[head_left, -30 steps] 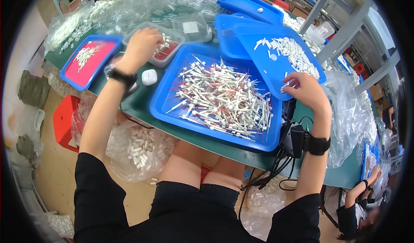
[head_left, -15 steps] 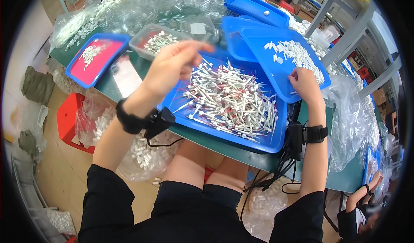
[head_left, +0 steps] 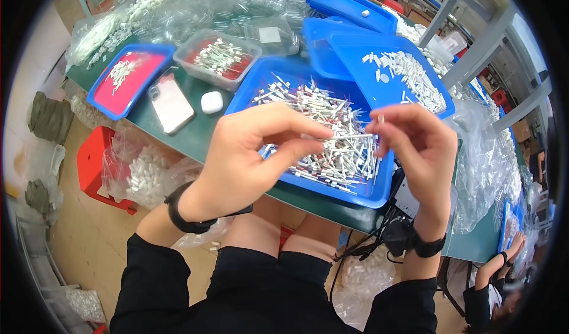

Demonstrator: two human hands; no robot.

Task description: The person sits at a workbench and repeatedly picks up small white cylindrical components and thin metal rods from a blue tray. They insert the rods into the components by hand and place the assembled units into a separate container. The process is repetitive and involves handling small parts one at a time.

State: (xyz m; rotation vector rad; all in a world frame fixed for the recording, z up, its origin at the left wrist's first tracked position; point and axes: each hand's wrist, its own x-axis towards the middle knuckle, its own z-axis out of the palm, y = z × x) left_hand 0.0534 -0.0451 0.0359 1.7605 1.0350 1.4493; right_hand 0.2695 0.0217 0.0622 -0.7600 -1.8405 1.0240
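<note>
Left hand (head_left: pixel 249 156) and right hand (head_left: pixel 418 147) raised above the blue tray (head_left: pixel 370 195), both pinching one thin white stick (head_left: pixel 349 137).

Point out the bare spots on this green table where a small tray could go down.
Bare green table shows only near the front edge, bordered by the phone, the white earbud case and the big blue tray. Everywhere behind is crowded: red-lined tray, clear tub, stacked blue trays and plastic bags.
</note>
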